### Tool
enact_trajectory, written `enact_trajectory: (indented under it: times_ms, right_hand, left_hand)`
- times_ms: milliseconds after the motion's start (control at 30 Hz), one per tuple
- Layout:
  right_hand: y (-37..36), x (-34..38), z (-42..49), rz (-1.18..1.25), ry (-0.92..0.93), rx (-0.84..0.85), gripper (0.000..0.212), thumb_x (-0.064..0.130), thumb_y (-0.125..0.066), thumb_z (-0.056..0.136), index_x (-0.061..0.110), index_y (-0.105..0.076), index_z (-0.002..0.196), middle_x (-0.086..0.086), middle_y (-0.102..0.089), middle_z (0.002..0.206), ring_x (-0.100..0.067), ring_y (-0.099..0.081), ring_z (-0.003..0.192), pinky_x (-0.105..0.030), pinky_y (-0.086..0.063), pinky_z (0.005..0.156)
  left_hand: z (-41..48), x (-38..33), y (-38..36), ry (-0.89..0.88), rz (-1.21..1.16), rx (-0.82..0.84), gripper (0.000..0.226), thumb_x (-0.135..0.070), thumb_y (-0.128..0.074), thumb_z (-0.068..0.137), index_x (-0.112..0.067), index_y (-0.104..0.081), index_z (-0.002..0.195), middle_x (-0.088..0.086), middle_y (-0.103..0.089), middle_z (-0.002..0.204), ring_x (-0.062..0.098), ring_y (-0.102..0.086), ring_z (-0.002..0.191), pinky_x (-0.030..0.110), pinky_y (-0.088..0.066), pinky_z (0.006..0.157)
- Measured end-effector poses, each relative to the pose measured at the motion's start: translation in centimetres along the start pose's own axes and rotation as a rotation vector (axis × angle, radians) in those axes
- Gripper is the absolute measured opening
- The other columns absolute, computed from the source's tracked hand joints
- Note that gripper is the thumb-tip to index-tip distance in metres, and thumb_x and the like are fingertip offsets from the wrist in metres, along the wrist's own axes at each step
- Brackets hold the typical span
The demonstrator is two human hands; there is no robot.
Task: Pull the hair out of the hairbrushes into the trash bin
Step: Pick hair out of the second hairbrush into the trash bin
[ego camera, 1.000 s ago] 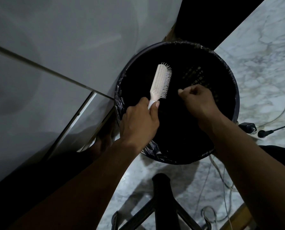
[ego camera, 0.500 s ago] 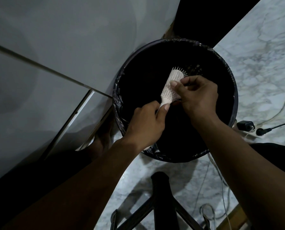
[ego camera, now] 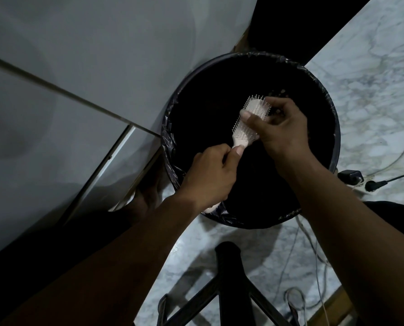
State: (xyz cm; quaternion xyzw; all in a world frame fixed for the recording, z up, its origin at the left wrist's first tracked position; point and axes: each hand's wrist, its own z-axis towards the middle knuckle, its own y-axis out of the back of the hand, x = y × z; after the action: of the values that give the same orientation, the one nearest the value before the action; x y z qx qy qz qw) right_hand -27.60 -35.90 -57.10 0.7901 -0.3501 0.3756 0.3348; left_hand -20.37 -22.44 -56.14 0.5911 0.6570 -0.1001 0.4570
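A pale hairbrush (ego camera: 244, 134) with white bristles is held over the open black trash bin (ego camera: 172, 128), which is lined with a black bag. My left hand (ego camera: 208, 177) grips the brush's handle from below. My right hand (ego camera: 281, 128) lies over the bristle head, thumb across the bristles and fingers curled at the far side, covering the middle of the brush. Hair among the bristles is too dark to make out.
A grey wall or cabinet panel (ego camera: 66, 102) runs close along the bin's left. A black stool or stand base (ego camera: 229, 278) sits on the marble floor (ego camera: 372, 67) below the bin. Cables and a plug adapter (ego camera: 351, 176) lie to the right.
My right hand came from beside the brush onto its bristles and now pinches across the head. The brush tilted a little rightward over the bin.
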Motion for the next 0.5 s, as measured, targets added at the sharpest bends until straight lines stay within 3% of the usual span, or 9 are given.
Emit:
enact_trajectory:
  times_ms: [67,200,267,333,433,500]
  right_hand:
    - [0.1,-0.3,0.3,-0.037,0.041,-0.075,0.043,0.039,-0.086,0.075,0.022,-0.064,0.108,-0.004,-0.064,0.083,-0.013,-0.063,0.073,-0.037,-0.058,0.068]
    - [0.4,-1.0,0.7,-0.101,0.109,-0.200,0.016,0.038,-0.066,0.093,0.025,-0.061,0.086,0.007,-0.064,0.075,-0.008,-0.061,0.072,-0.042,-0.056,0.081]
    - [0.6,-1.1,1.0,-0.144,0.060,-0.262,0.020,0.037,-0.053,0.100,0.022,-0.059,0.087,0.010,-0.063,0.077,-0.011,-0.063,0.081,-0.046,-0.054,0.089]
    - [0.6,-1.1,1.1,-0.094,-0.035,-0.244,0.021,0.041,-0.045,0.102,0.023,-0.053,0.093,0.001,-0.067,0.085,-0.022,-0.068,0.088,-0.051,-0.057,0.088]
    - [0.3,-0.9,0.7,-0.020,-0.105,-0.098,0.030,0.053,-0.064,0.088,0.027,-0.054,0.100,-0.003,-0.070,0.095,-0.020,-0.072,0.086,-0.051,-0.062,0.080]
    - [-0.2,-0.8,0.0,-0.113,-0.055,0.057,0.038,0.047,-0.079,0.078,0.027,-0.062,0.106,-0.003,-0.071,0.102,-0.021,-0.073,0.094,-0.049,-0.062,0.082]
  left_hand:
    - [-0.1,-0.1,0.0,-0.039,0.030,-0.012,0.048,-0.046,-0.046,0.104,-0.006,-0.061,0.083,0.014,-0.065,0.063,0.025,-0.059,0.047,0.049,-0.056,0.057]
    - [0.0,0.1,-0.1,-0.059,0.024,-0.012,0.048,-0.049,-0.048,0.101,-0.007,-0.061,0.082,0.011,-0.063,0.060,0.025,-0.057,0.048,0.049,-0.056,0.056]
    - [-0.1,0.2,-0.2,-0.072,0.045,0.001,0.048,-0.050,-0.048,0.101,-0.008,-0.060,0.081,0.011,-0.062,0.059,0.028,-0.058,0.051,0.049,-0.055,0.056]
    - [-0.1,0.4,-0.2,-0.055,0.071,-0.005,0.047,-0.048,-0.048,0.102,-0.009,-0.059,0.079,0.009,-0.062,0.060,0.032,-0.061,0.058,0.046,-0.055,0.059]
    - [0.4,1.1,0.1,0.026,0.054,-0.068,0.045,-0.046,-0.047,0.102,-0.010,-0.059,0.079,0.008,-0.063,0.062,0.037,-0.064,0.062,0.050,-0.057,0.065]
    - [0.6,1.3,0.2,0.055,0.055,-0.092,0.046,-0.048,-0.046,0.102,-0.011,-0.058,0.078,0.009,-0.064,0.064,0.038,-0.065,0.064,0.051,-0.057,0.066]
